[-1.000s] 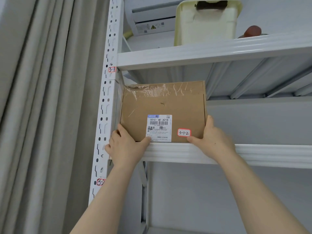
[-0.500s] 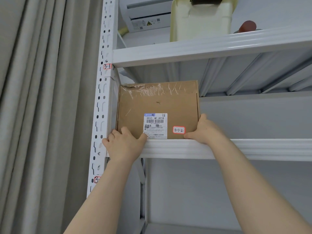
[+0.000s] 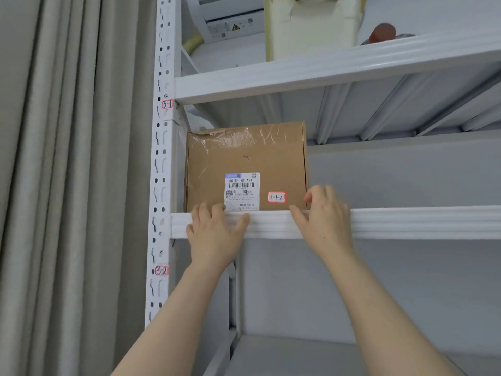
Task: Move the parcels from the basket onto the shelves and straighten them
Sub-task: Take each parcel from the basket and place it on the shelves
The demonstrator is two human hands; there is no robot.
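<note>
Head view: a brown cardboard parcel (image 3: 244, 158) is seen standing upright on the middle shelf (image 3: 406, 222). Its left edge is set close beside the white upright post (image 3: 162, 158), and its lower edge is hidden behind the shelf's front lip. Open shelf is shown running on to the right of the parcel, and a gap is left between its top edge and the upper shelf (image 3: 325, 71). The left hand (image 3: 217, 232) is laid open over the front lip, fingers straight, fingertips at the parcel's lower left. The right hand (image 3: 325, 218) is blurred at the lower right corner, fingers loosely curled; whether the parcel is gripped cannot be told. A curtain (image 3: 67, 185) is hung left of the post.
</note>
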